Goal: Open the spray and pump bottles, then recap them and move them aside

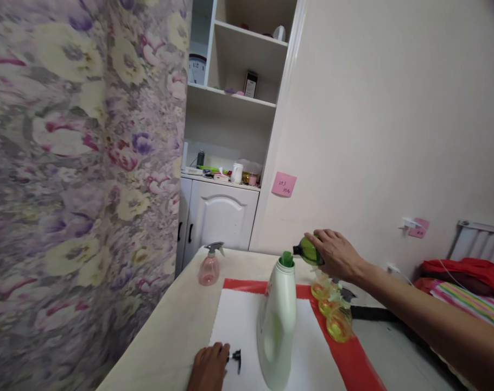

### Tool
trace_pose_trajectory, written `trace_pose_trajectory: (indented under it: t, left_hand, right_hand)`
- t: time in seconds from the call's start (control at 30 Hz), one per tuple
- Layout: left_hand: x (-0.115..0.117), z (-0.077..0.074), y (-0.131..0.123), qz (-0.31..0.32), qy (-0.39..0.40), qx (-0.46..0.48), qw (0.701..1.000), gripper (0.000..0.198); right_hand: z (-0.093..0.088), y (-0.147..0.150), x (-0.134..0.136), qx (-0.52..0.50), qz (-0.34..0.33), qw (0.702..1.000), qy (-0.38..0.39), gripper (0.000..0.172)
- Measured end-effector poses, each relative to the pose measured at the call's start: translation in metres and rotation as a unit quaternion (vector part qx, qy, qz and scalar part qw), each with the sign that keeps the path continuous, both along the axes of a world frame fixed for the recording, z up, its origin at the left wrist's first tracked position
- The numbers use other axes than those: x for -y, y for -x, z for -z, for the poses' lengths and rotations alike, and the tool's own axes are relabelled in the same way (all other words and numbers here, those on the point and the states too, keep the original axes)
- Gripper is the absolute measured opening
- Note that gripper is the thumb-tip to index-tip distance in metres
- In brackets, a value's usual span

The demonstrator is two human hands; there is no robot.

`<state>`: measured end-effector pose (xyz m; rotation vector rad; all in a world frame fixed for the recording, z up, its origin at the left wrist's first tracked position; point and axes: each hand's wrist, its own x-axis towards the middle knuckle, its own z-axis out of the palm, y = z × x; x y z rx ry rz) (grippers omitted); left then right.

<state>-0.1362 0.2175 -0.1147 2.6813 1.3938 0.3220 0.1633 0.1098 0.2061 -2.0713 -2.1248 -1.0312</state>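
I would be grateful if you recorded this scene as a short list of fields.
Right hand: holds green bottle, tipped toward jug's mouth
Left hand: holds black pump head
Centre: pale green jug, upright on white sheet
Left of jug: pink spray bottle
Right of jug: yellow spray bottles
Liquid flow: cannot tell

Soft, muted light greys the wall [377, 119], with wide-angle stretch toward the edges and a dark top-right corner.
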Motion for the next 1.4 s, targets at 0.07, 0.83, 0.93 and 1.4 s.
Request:
trace_pose_trajectory:
  t: [0.07,0.83,0.93,1.4]
  left_hand:
    - [0.001,-0.001,0.000,-0.001,0.001,0.001,1.000,0.055]
    - [0.005,-0.006,0.001,0.002,0.007,0.001,1.000,0.054]
    - [0.005,-0.005,0.001,0.004,0.007,0.004,1.000,0.054]
    - [0.008,-0.013,0.000,-0.001,0.023,-0.004,1.000,0.054]
  right_hand:
    - [-0.002,0.000,0.001,0.005,0.000,1.000,-0.002,0.072]
    - [-0.014,0.000,0.002,0.056,-0.004,0.998,-0.008,0.068]
    - [-0.014,0.000,0.001,0.060,-0.004,0.998,-0.008,0.070]
    - [-0.014,0.002,-0.001,0.076,-0.009,0.997,-0.002,0.070]
